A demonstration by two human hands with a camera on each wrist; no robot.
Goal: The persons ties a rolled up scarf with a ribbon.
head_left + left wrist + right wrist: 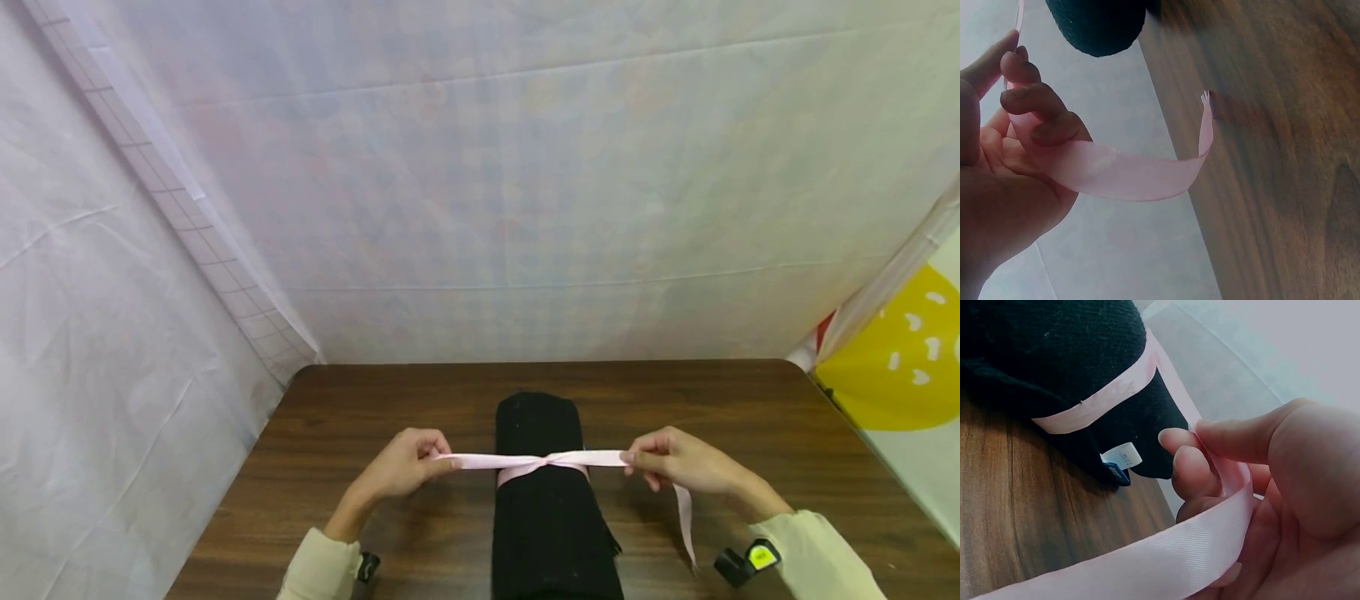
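A rolled black knitted cloth (551, 525) lies lengthwise on the table, with a pink ribbon (517, 461) wrapped round it and crossed in a knot on top. My left hand (408, 462) pinches one end of the ribbon, left of the roll. On the other side, my right hand (678, 461) pinches the other end between thumb and fingers. The ribbon stretches straight between the two hands. In the left wrist view a loose tail (1135, 175) curves out of the palm to a frayed tip. Another tail (1166, 562) hangs from the right hand.
The brown wooden table (315, 425) ends at a pale curtain (525, 208) behind it. White sheeting (97, 375) hangs on the left. A yellow patterned cloth (900, 358) is at the right. In the right wrist view, small labels (1124, 456) stick out from the roll.
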